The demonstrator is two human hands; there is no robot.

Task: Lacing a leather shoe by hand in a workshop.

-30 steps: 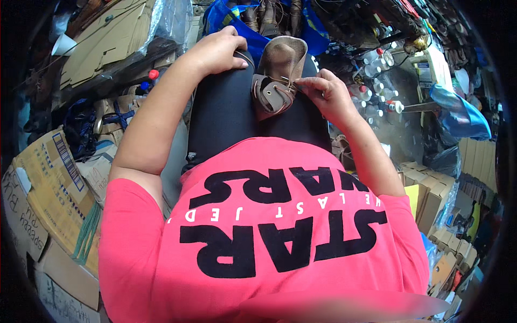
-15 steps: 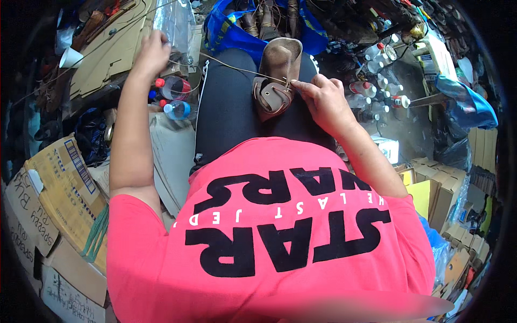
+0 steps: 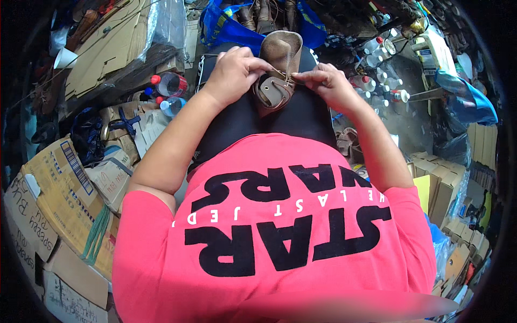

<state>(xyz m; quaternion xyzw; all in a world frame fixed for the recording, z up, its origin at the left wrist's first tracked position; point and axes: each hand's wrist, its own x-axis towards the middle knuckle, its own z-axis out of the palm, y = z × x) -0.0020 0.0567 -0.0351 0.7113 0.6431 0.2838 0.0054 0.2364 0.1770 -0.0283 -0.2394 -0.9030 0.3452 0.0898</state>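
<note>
A brown moccasin-style shoe (image 3: 276,92) stands upright between my thighs, its tan suede-like tongue piece (image 3: 281,51) pointing away from me. Light cord (image 3: 278,71) runs at the seam where that piece meets the shoe's opening. At the left of the seam, my left hand (image 3: 235,74) is closed, thumb and forefinger pinching the cord. From the right, my right hand (image 3: 327,85) pinches a cord end close to the seam. Its curled fingers partly hide what they hold.
A blue bag (image 3: 221,24) holding brown shoe forms stands beyond my knees. Plastic bottles (image 3: 171,85) lie at left, with more bottles (image 3: 371,83) at right. Flattened cardboard (image 3: 107,51) is stacked far left; cardboard boxes (image 3: 64,177) crowd the near left.
My left hand has come in from the far left to the shoe's seam, and the long stretched cord has shortened. My right hand stays beside the seam.
</note>
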